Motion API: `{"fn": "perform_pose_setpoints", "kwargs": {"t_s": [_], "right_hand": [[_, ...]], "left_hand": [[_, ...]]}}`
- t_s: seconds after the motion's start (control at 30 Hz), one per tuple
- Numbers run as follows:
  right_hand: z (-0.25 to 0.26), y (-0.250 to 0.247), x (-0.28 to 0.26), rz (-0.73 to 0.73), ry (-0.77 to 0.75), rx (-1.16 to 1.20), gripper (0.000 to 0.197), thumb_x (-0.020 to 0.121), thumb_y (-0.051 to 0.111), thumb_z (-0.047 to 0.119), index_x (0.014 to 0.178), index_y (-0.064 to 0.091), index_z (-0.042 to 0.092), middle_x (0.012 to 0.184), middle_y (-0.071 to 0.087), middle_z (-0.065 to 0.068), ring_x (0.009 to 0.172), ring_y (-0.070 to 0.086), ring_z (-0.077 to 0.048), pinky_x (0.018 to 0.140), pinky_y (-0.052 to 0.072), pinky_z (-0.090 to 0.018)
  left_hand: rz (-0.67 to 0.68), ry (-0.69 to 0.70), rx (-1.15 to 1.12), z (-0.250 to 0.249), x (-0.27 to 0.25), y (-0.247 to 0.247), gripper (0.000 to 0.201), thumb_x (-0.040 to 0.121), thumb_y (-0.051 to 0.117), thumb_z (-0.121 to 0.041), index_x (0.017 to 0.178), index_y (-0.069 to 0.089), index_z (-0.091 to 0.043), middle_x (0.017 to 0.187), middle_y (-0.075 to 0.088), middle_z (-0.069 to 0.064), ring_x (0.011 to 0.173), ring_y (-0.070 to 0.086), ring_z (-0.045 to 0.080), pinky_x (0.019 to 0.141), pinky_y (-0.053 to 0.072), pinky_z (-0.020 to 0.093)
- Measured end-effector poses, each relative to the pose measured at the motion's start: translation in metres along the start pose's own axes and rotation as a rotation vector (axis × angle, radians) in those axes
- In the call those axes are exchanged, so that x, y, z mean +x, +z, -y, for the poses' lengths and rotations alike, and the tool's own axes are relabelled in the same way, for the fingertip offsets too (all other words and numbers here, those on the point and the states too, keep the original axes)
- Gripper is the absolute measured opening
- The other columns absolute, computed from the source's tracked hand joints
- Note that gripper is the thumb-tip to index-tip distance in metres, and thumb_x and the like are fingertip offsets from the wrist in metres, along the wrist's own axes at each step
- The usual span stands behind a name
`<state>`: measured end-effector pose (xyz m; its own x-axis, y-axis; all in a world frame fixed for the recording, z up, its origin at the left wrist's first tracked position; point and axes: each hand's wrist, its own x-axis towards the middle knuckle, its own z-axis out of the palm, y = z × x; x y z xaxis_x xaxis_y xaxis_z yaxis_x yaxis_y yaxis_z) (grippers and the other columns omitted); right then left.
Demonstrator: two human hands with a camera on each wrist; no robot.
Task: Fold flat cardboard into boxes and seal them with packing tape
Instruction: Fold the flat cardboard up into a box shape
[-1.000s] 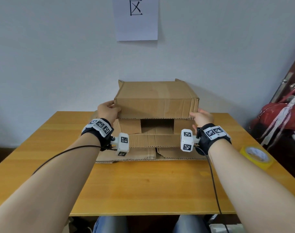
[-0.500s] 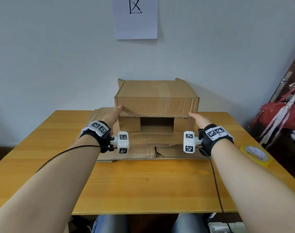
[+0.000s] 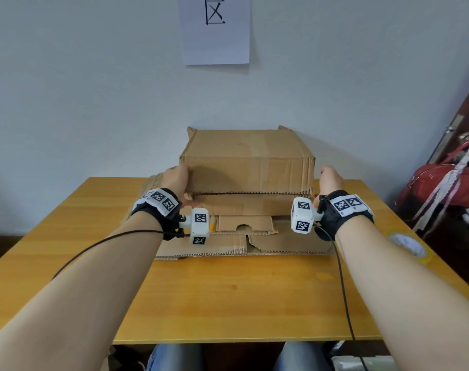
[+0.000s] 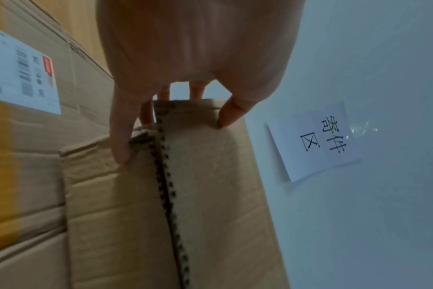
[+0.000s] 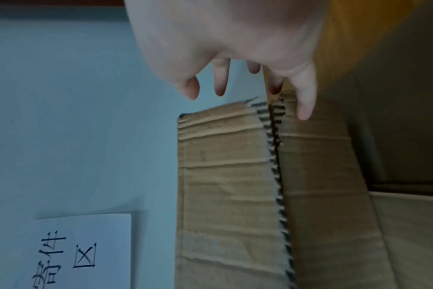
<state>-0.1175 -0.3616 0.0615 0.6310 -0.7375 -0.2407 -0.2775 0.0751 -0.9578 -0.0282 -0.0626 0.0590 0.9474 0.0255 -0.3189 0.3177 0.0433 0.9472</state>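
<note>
Head view: the box (image 3: 248, 159) sits on flat cardboard (image 3: 244, 243) mid-table. The left hand (image 3: 176, 178) pinches its corner; the right hand (image 3: 329, 179), fingers spread, barely touches. The flaps may spring open (tape (image 3: 410, 246) lies well apart).

The box (image 3: 248, 159) hides both hands' fingertips from the head view. The tape roll (image 3: 410, 243) lies partly behind the right forearm. The shipping label (image 4: 20, 70) prints too blurred to read.

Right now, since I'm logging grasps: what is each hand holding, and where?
The left hand holds the cardboard box at its near left corner. The right hand holds nothing; one fingertip touches the near right corner.
</note>
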Motion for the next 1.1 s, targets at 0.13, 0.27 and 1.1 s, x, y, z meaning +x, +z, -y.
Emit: {"fn": "perform_pose_setpoints", "kwargs": {"t_s": [0.13,0.27,1.1], "right_hand": [[0.012,0.004,-0.002,0.003,0.021,0.165,0.044,0.095,0.057,0.041,0.121,0.059,0.006,0.099,0.056,-0.008,0.089,0.056,-0.028,0.071,0.048,-0.037],[0.021,0.010,0.001,0.038,0.001,0.134,0.043,0.089,0.066,0.049,0.103,0.061,0.008,0.095,0.055,-0.005,0.094,0.059,-0.028,0.096,0.051,-0.040],[-0.005,0.031,-0.002,-0.042,-0.014,0.516,0.023,0.085,0.057,0.031,0.088,0.048,0.010,0.075,0.041,0.001,0.074,0.040,-0.012,0.080,0.051,-0.037]], "left_hand": [[-0.027,0.019,-0.118,-0.015,-0.004,0.003,0.038,0.092,0.051,-0.030,0.128,0.051,-0.015,0.113,0.052,0.010,0.106,0.051,0.041,0.080,0.052,0.070],[-0.026,-0.014,-0.055,-0.018,-0.002,0.008,0.045,0.096,0.047,-0.054,0.124,0.047,-0.019,0.101,0.052,0.007,0.101,0.053,0.037,0.087,0.052,0.064],[-0.078,0.062,-0.204,0.003,-0.001,0.010,0.038,0.092,0.058,-0.052,0.117,0.053,-0.025,0.102,0.056,0.000,0.094,0.055,0.023,0.091,0.053,0.048]]}}
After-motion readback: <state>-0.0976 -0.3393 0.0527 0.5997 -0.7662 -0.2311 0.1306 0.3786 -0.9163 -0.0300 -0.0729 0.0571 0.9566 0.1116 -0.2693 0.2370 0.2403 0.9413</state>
